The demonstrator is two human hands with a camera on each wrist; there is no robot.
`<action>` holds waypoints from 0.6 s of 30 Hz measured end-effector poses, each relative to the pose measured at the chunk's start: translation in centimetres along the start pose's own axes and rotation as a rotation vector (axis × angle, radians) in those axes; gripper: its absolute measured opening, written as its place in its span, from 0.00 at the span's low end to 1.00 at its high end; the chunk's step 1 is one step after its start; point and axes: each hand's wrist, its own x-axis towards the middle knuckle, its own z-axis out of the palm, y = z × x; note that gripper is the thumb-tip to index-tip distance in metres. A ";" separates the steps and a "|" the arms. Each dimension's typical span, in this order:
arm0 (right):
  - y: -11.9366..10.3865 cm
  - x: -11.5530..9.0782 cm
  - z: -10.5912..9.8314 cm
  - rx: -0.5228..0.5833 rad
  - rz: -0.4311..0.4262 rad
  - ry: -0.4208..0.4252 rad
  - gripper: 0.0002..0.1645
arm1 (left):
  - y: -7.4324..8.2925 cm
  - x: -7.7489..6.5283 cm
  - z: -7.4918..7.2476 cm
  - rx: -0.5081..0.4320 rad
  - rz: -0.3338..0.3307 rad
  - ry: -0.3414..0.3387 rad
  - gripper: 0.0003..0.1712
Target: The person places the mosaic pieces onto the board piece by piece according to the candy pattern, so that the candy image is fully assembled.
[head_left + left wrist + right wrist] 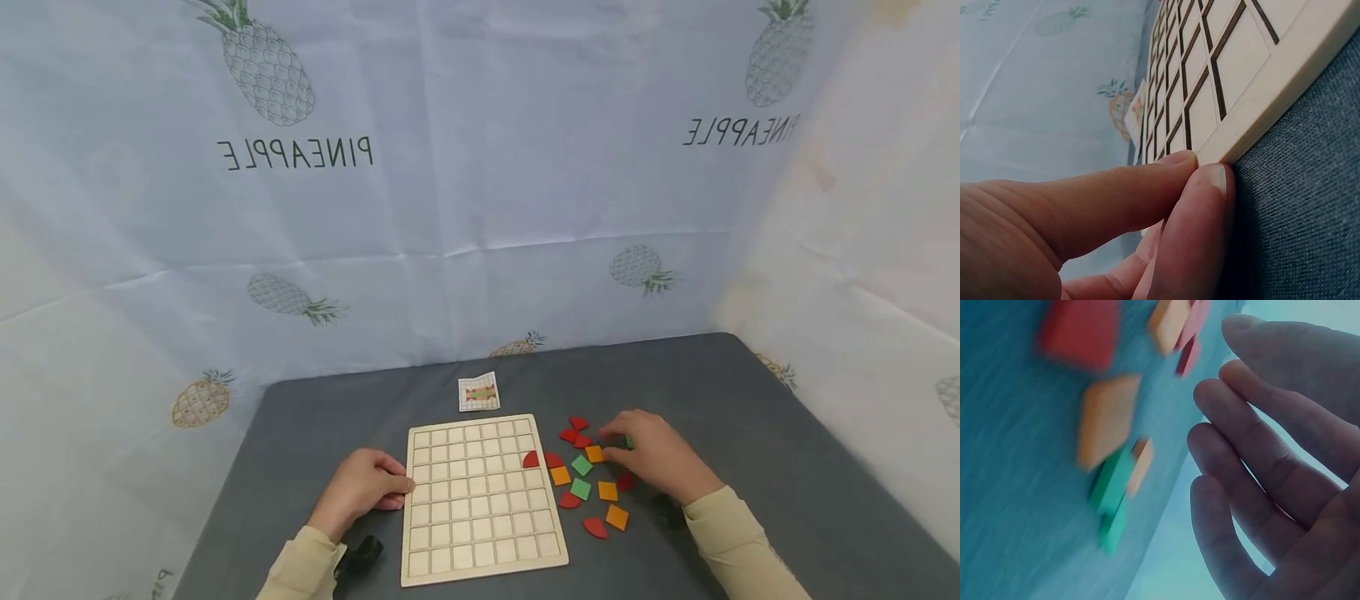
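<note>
A person's left hand (pixel 366 483) is pinching the left edge of a wooden board (pixel 480 507), while the right hand (pixel 651 446) is hovering at the right, its fingers (pixel 1254 440) loosely curving and grasping nothing. The board is lying flat on a gray table (pixel 322 417); one red wedge (pixel 531 459) is resting at its right side, and a card (pixel 478 392) is lying beyond its far edge. Orange squares (pixel 608 491), green squares (pixel 581 488) and other red wedges (pixel 595 527) are crowding the table right of the board. This crowding is probably posing the main risk: a descending fingertip could be nudging neighbors or gathering two at once, and an uneven left-hand pull could be turning the board and dislodging its wedge.
</note>
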 end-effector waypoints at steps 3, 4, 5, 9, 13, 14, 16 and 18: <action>1.4 -0.8 -0.2 -0.010 0.010 0.008 0.15 | 0.1 0.0 -0.1 0.006 -0.010 -0.012 0.13; 1.7 -1.0 -0.2 -0.018 0.013 0.011 0.15 | 0.1 0.0 -0.1 0.005 -0.010 -0.012 0.13; 2.0 -1.1 -0.2 -0.024 0.021 0.014 0.15 | 0.2 -0.1 -0.2 0.006 -0.007 -0.012 0.13; 2.9 -1.5 -0.5 -0.050 0.036 0.016 0.13 | 0.1 -0.1 -0.3 0.002 -0.003 -0.014 0.14; 3.1 -1.8 -0.6 -0.056 0.053 0.000 0.12 | -0.1 -0.1 -0.2 -0.007 -0.009 -0.022 0.13; 3.0 -1.8 -0.6 -0.058 0.054 -0.002 0.12 | -0.2 -0.1 -0.2 -0.008 -0.009 -0.024 0.13; 2.9 -1.9 -0.5 -0.061 0.057 -0.001 0.11 | -0.2 -0.1 -0.2 0.000 -0.007 -0.018 0.13; 2.7 -1.9 -0.3 -0.069 0.061 0.005 0.10 | -0.1 0.0 -0.1 0.011 -0.002 -0.011 0.13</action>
